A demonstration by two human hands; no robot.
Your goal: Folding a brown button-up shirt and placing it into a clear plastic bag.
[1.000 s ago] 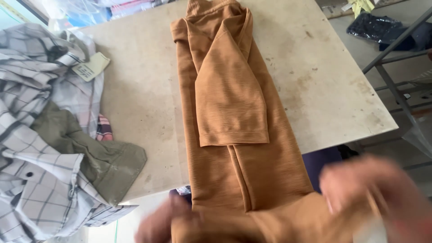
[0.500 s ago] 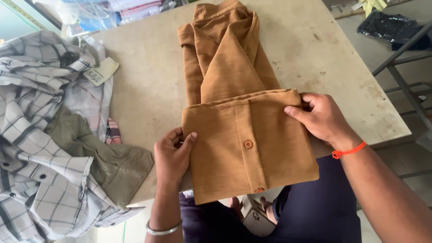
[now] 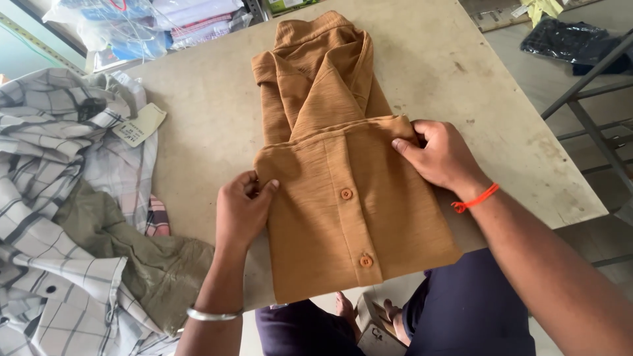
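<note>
Brown shirt point(image 3: 349, 204) gripped by both hands; left point(image 3: 242, 212), right point(image 3: 440, 155).

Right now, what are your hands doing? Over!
Left hand and right hand each pinch an edge of the folded tan button-front shirt. Shirt on the beige table. Checked shirts heaped left, apart.

I am counting one brown shirt point(image 3: 343, 198) under my two hands — left hand point(image 3: 241, 211), right hand point(image 3: 438, 155). Two buttons point(image 3: 346, 194) are showing — one paper tag point(image 3: 138, 124) is lying beside.

Checked shirts point(image 3: 53, 217), olive garment point(image 3: 125, 254), table point(image 3: 198, 125)
</note>
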